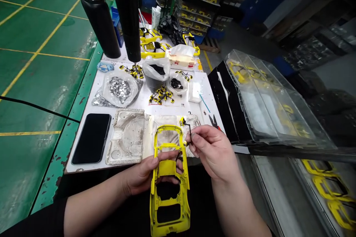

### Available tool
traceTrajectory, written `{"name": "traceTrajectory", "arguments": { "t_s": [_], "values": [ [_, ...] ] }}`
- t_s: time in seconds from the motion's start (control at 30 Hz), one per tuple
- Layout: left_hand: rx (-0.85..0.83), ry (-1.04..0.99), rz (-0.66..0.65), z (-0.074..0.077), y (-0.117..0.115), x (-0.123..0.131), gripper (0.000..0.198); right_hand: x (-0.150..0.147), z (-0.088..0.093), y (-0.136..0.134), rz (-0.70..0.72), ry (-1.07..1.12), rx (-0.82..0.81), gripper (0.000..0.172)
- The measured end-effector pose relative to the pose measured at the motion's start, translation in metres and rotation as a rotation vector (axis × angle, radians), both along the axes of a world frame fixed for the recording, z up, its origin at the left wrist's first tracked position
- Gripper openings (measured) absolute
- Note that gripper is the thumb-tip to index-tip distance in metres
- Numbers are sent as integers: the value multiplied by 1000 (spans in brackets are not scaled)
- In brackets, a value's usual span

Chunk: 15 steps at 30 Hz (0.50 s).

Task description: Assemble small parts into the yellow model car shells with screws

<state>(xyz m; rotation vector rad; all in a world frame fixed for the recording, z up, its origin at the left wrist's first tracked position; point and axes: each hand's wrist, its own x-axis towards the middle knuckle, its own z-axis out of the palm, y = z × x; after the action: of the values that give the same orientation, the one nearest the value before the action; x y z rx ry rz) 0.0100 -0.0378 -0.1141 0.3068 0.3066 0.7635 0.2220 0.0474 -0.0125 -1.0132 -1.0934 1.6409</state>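
My left hand [143, 176] is closed around the middle of a yellow toy car body shell [167, 168], its fingers showing through the openings. The shell is tilted, with its underside facing me. Between the thumb and fingertips of my right hand [213, 150] is a thin black strip with small yellow mirror-like ends [182, 121], beside the shell's upper right edge. A pile of similar black and yellow parts [161, 95] lies behind on the white table. Beneath the shell's far end is a worn whitish mould-like block [128, 137], partly hidden.
A phone [91, 139] lies at the left. Farther back stand a bag of silvery pieces [120, 88], a lined container of black bits [155, 74] and a tissue pack [181, 59]. Pliers [214, 121] lie right, near a clear compartment tray [267, 96]. Dark bottles [100, 22] intrude overhead.
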Motion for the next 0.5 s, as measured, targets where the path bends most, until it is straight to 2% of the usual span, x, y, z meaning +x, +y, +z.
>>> {"name": "traceTrajectory", "arguments": {
  "t_s": [0.1,0.27,0.5],
  "values": [
    [2,-6,0,0,0,0,81,1,-2,-6,2,107,-7,15],
    [17,-3,0,0,0,0,80,5,-11,-10,83,147,165,7],
    [10,-29,-15,1,1,-1,79,14,-11,-15,205,112,354,11]
  ]
}}
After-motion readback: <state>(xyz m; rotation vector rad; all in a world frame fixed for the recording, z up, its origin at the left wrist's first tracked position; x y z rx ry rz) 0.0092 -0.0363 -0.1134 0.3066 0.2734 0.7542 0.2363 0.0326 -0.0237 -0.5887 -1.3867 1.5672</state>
